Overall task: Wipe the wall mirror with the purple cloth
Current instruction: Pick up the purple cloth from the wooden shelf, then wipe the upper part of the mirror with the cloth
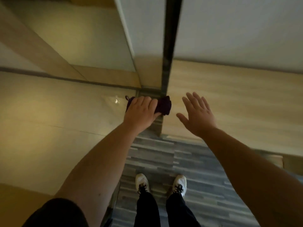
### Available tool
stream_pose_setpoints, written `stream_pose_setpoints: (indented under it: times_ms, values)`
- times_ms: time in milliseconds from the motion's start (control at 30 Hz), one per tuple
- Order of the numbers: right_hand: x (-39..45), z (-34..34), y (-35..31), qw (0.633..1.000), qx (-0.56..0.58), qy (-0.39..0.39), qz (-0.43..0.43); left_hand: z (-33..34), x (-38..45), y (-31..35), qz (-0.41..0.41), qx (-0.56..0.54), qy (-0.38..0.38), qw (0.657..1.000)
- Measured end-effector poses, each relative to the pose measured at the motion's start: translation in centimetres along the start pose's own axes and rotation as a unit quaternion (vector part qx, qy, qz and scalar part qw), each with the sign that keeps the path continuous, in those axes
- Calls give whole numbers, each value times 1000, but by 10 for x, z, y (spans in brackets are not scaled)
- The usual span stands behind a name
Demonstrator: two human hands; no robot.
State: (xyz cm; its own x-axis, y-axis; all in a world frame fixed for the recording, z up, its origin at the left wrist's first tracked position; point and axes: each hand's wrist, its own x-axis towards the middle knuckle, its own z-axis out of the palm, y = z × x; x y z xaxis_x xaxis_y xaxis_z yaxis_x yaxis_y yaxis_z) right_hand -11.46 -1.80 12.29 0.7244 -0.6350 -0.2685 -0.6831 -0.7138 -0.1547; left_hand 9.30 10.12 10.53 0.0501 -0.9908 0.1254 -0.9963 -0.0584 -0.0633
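My left hand point(141, 112) is shut on the bunched dark purple cloth point(164, 104), and a loose end sticks out on the hand's left side. The cloth is held low, against the foot of the wall mirror's dark vertical frame edge point(170, 46). Just left of that edge the glass point(147, 38) reflects pale wall and a strip of carpet. My right hand point(198, 117) hovers to the right of the cloth with its fingers spread and nothing in it, over the wood-toned panel.
A glossy beige surface point(49, 112) with a bright glare spot fills the left. A wood-toned wall panel point(237, 95) runs along the right. Grey striped carpet point(164, 161) lies below, with my two white shoes point(142, 182) on it.
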Motion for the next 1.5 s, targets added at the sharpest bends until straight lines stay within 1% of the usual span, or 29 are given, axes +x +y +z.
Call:
stream_pose_setpoints:
  times_ms: [167, 233, 300, 367, 500, 633, 733, 833, 900, 967, 1067, 1133, 1233, 1333, 1433, 1500]
  values:
    - [21, -90, -100, 996, -6, 42, -76, -109, -36, -90, -100, 71, 74, 990]
    - [30, -120, -132, 993, -12, 54, -100, -140, -41, -117, -126, 90, 91, 984]
    - [41, -156, -172, 986, -26, 91, -139, -183, -52, -154, -153, 115, 113, 975]
    - [53, -195, -206, 977, -46, 129, -165, -223, -56, -187, -162, 138, 146, 966]
    - [71, -274, -265, 963, -70, 199, -170, -297, -61, -245, -179, 179, 193, 948]
    - [84, -347, -314, 941, -81, 268, -188, -361, -60, -300, -176, 211, 254, 927]
    - [98, -392, -339, 925, -97, 310, -195, -397, -55, -336, -175, 233, 285, 913]
    - [117, -430, -358, 902, -119, 362, -203, -432, -45, -374, -151, 260, 318, 899]
    - [134, -459, -370, 888, -138, 384, -211, -460, -36, -403, -147, 291, 341, 882]
    - [152, -494, -381, 872, -152, 411, -218, -488, -23, -432, -156, 314, 362, 864]
    - [178, -554, -397, 837, -157, 474, -222, -532, 3, -470, -177, 321, 398, 841]
    - [195, -594, -408, 822, -153, 503, -220, -561, 25, -492, -174, 323, 422, 829]
    - [218, -651, -422, 801, -151, 533, -227, -606, 59, -522, -166, 335, 454, 809]
    - [237, -701, -430, 778, -172, 562, -222, -646, 90, -547, -168, 330, 503, 781]
    - [251, -739, -434, 756, -196, 592, -198, -674, 118, -569, -153, 330, 529, 767]
    - [257, -760, -439, 750, -199, 602, -189, -689, 133, -583, -145, 326, 541, 762]
